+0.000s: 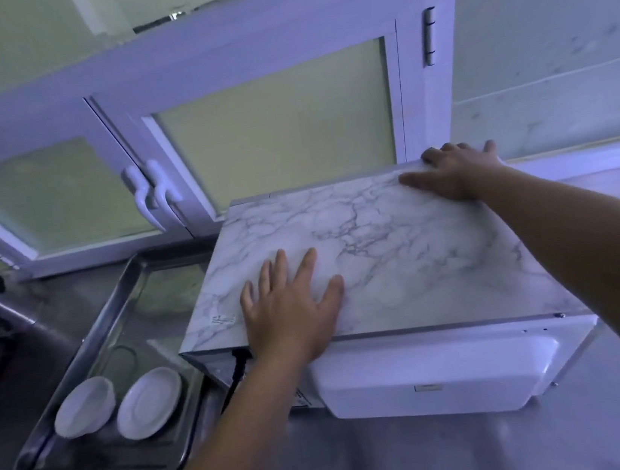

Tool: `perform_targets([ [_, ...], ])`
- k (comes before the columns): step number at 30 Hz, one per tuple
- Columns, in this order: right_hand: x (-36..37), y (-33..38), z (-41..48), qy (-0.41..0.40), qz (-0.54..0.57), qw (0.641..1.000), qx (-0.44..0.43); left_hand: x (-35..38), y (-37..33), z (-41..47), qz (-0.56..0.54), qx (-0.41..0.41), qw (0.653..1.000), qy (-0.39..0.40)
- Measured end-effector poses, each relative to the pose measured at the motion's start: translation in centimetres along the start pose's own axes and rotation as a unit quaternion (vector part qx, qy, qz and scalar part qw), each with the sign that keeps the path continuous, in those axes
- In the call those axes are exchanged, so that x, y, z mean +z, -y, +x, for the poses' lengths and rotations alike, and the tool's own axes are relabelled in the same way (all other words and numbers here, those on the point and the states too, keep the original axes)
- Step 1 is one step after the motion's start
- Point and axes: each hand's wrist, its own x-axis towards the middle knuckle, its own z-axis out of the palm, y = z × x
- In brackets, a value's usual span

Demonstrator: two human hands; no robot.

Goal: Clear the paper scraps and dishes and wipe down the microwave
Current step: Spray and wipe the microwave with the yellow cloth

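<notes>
Left hand (295,311) flat on the microwave (400,246), right hand (458,172) at its far right corner.
Both palms press open and empty, probably to shift it along the worktop's (409,458) back edge; two dishes (149,402) sit in the tray (78,344) at left.

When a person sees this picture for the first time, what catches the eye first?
The marble-patterned microwave fills the centre, standing on a steel counter. Both hands lie on its top: the left hand flat by the near edge, the right hand at the far right corner. To the left, a white bowl and a white plate sit side by side in a metal tray.
</notes>
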Motion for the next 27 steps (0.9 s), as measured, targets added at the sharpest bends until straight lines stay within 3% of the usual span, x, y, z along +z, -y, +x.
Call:
perform_targets([
  [8,-0.4,0.5,-1.3,0.0,0.013,1.0,0.017,-0.4,0.9,-0.1,-0.03,0.016,0.999,-0.025],
  [20,1.3,0.6,-12.4,-0.027,-0.008,0.997,0.067,-1.1,9.2,3.6,-0.094,0.154,0.984,0.009],
  [27,2.4,3.8,-19.8,-0.04,-0.013,0.988,0.148,-2.3,12.0,5.5,-0.101,0.233,0.966,0.045],
])
